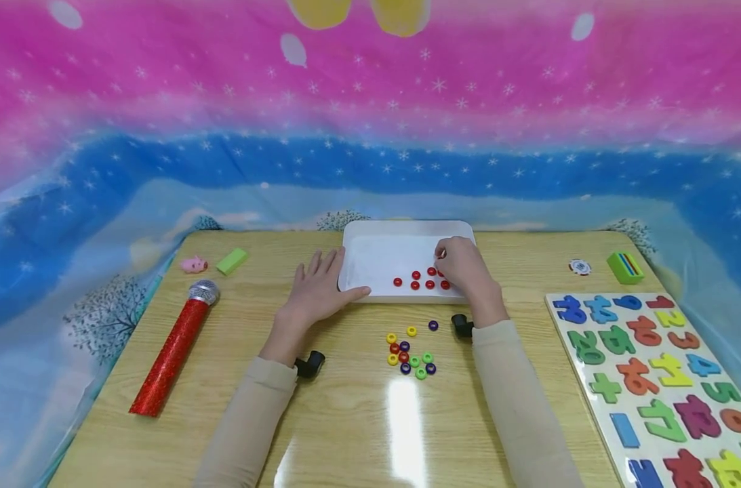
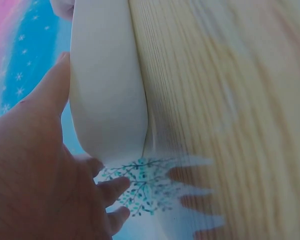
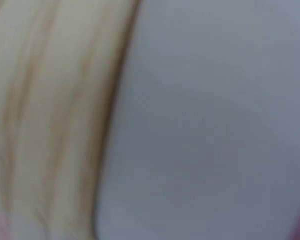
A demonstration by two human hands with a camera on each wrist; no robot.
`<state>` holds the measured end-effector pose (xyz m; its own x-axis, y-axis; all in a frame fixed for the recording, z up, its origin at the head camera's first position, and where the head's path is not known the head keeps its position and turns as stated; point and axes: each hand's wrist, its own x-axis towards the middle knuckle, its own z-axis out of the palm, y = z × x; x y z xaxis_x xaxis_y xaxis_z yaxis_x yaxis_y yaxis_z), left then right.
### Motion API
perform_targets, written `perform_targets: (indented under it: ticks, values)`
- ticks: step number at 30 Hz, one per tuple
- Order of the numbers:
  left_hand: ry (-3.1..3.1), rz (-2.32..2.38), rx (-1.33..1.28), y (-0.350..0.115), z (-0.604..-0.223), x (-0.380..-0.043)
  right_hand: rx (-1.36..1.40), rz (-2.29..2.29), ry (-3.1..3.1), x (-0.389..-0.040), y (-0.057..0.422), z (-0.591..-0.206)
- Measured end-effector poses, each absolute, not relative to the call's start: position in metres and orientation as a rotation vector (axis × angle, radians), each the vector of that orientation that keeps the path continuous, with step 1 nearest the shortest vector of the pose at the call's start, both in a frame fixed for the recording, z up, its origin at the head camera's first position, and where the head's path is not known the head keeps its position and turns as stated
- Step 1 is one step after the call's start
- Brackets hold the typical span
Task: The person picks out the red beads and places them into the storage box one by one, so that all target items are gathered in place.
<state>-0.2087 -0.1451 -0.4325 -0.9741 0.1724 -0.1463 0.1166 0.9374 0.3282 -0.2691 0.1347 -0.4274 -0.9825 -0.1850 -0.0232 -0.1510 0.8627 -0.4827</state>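
Observation:
A shallow white tray sits at the far edge of the table, with several red beads in rows inside. My left hand lies spread against the tray's left end, its thumb along the near rim. In the left wrist view this hand stretches thumb and fingers around the tray's end. Over the tray's right part, my right hand brings thumb and forefinger together close to the beads. I cannot tell whether a bead is between those fingertips. The right wrist view shows only blurred tray wall and tabletop.
Between my forearms lies a loose group of yellow, purple, red and green beads. A red microphone, pink pig and green block lie left. At right are a number board, a poker chip and a green box.

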Motion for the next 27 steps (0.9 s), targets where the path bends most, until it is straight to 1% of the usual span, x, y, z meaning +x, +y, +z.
perform_targets:
  ticks: [3, 8, 13, 27]
  values:
    - [2.918, 0.490, 0.223, -0.146, -0.431, -0.209, -0.325, -0.717, 2.982, -0.264, 0.133, -0.417]
    - [2.914, 0.490, 0.223, -0.146, -0.431, -0.210, -0.569, -0.661, 2.979, -0.248, 0.126, -0.398]
    - [2.908, 0.489, 0.221, -0.143, -0.432, -0.209, -0.787, -0.675, 2.870, -0.227, 0.121, -0.390]
    - [2.915, 0.507, 0.227, -0.144, -0.432, -0.208, -1.049, -0.524, 2.674, -0.173, 0.107, -0.387]
